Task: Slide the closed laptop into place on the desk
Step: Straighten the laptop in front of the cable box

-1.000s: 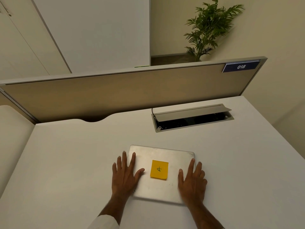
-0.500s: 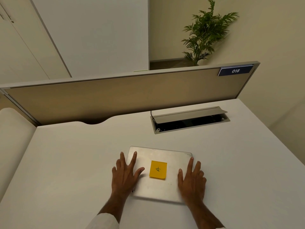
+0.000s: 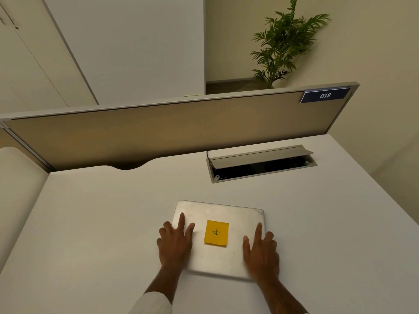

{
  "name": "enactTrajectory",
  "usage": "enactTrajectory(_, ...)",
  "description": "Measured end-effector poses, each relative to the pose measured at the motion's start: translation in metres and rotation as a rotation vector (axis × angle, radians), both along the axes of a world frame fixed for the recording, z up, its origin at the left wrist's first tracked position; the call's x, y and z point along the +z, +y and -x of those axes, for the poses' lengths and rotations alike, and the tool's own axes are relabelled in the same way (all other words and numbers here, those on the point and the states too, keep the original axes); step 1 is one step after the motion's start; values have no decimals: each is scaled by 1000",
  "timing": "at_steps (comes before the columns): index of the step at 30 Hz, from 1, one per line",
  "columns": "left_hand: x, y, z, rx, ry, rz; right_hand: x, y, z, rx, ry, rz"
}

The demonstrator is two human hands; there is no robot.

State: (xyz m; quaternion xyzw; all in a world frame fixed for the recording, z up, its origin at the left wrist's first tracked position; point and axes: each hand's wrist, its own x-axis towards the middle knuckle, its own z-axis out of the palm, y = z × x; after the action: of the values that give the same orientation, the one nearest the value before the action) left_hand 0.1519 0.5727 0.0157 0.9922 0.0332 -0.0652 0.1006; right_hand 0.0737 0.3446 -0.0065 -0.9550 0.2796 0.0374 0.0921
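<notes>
White bench (image 3: 90, 223) fills the lower frame. At lower middle lies a closed silver laptop (image 3: 235, 257) with a yellow sticky note (image 3: 216, 232). Left hand (image 3: 175, 242) and right hand (image 3: 260, 252) press flat on its sides, fingers spread.

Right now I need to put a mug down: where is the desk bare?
Bare: desk left of the laptop, the strip between laptop and open cable tray, and the right side. Crowded: the laptop itself, under both hands.
</notes>
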Motion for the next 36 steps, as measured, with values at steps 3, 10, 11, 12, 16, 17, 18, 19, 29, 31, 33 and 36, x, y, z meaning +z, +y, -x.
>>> enactTrajectory(3,4,-10,-2,140,65,56,-2,3,-5,-49,-9,-25)
enactTrajectory(10,-9,2,-15,189,63,226,-5,-1,-15,-129,-126,-123)
enactTrajectory(11,-10,3,-13,203,65,297,-5,-2,-15,-122,-138,-131)
enactTrajectory(12,-11,4,-11,209,61,362,-5,-4,-16,-113,-149,-134)
enactTrajectory(16,-11,9,0,187,18,453,1,-12,-21,-60,-181,-116)
enactTrajectory(17,-9,10,3,177,5,436,4,-14,-24,-37,-183,-109)
enactTrajectory(18,-7,13,5,169,-7,415,5,-15,-28,-13,-183,-105)
enactTrajectory(19,-5,16,7,163,-14,391,8,-16,-32,12,-184,-103)
enactTrajectory(29,-4,46,17,215,27,299,10,1,-56,154,-151,-146)
enactTrajectory(31,-6,48,19,204,34,285,6,3,-53,149,-147,-134)
enactTrajectory(33,-8,51,22,193,46,259,0,5,-50,156,-143,-135)
enactTrajectory(36,-11,54,28,178,55,231,-4,10,-46,158,-126,-129)
